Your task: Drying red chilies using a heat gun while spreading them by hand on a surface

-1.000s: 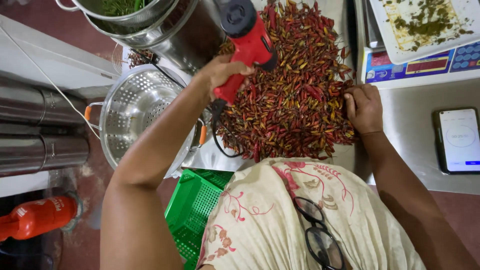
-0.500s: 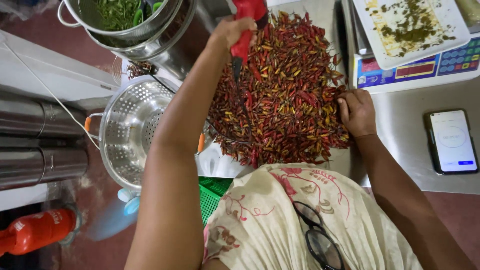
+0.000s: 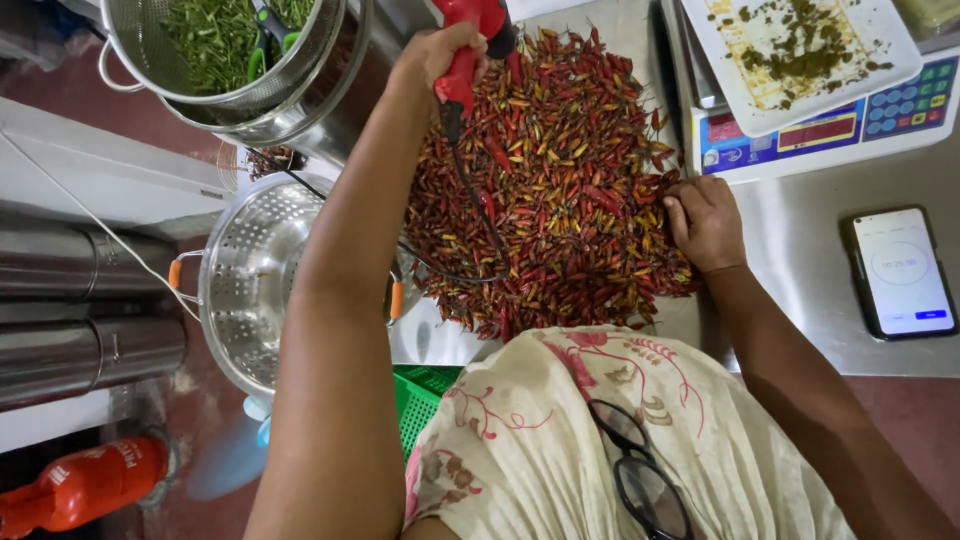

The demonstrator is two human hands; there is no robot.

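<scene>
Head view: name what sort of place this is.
Probably a commercial kitchen or food-prep room: a chilli pile on a steel table, a weighing scale, and large metal colanders.

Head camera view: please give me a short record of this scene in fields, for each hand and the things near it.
left hand: raised over the chilli pile, gripping a red corded tool
right hand: resting on the right edge of the pile
left of pile: empty metal colander
top left: strainer with green stems
top right: scale carrying a white tray
far right: phone, screen lit
</scene>
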